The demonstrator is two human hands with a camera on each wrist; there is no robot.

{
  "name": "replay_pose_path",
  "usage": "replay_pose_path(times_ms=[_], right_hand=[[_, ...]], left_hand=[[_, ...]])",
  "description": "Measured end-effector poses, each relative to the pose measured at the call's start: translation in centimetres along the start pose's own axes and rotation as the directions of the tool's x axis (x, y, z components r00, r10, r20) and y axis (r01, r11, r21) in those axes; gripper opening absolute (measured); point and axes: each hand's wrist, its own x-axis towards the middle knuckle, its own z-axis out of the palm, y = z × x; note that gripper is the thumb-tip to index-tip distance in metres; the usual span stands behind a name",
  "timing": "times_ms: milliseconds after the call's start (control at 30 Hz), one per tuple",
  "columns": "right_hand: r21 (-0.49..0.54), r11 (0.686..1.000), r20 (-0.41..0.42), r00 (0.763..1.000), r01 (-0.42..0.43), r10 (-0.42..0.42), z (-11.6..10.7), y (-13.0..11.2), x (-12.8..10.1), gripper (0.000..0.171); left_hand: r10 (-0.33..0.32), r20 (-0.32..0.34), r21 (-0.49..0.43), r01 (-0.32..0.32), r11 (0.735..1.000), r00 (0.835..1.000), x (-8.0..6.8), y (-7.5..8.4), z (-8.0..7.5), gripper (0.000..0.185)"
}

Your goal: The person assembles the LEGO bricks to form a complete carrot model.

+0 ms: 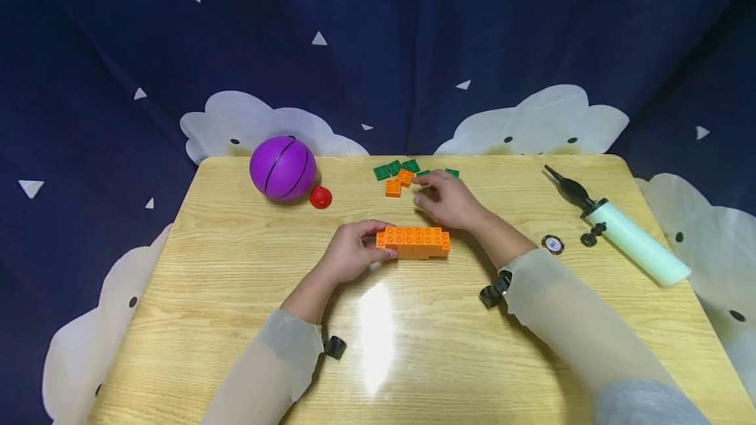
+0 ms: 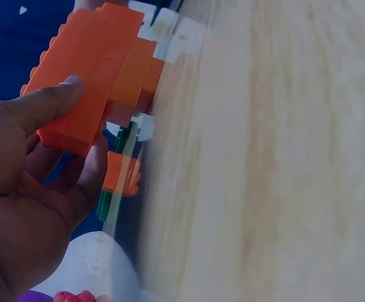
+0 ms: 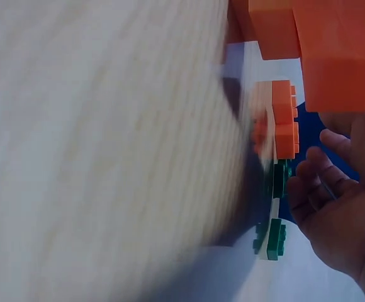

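Behind orange block (image 1: 413, 242), loose bricks (image 1: 399, 176), purple ball (image 1: 282, 168)

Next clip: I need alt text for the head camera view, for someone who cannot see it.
A person's left hand grips one end of a long orange brick block on a wooden table, while the right hand reaches among loose green and orange bricks behind it. A purple ball lies far left, a pale green pump far right.

Long orange brick block (image 1: 413, 242) lies flat mid-table; small green plates (image 1: 394, 168) beyond.
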Motion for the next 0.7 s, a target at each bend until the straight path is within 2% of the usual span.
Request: replay_pose_path(times_ms=[367, 700], right_hand=[[-0.132, 0.99, 0.083, 0.995, -0.051, 0.062, 0.5, 0.0, 2.5, 0.056], [-0.161, 0.982, 0.081, 0.99, -0.1, 0.114, 0.8, -0.3, 2.9, 0.045]], left_hand=[[-0.015, 0.001, -0.019, 0.015, 1.0, 1.0, 0.5, 0.3, -0.2, 0.044], [-0.024, 0.003, -0.039, 0.024, 0.999, 1.0, 0.6, 0.2, -0.1, 0.044]])
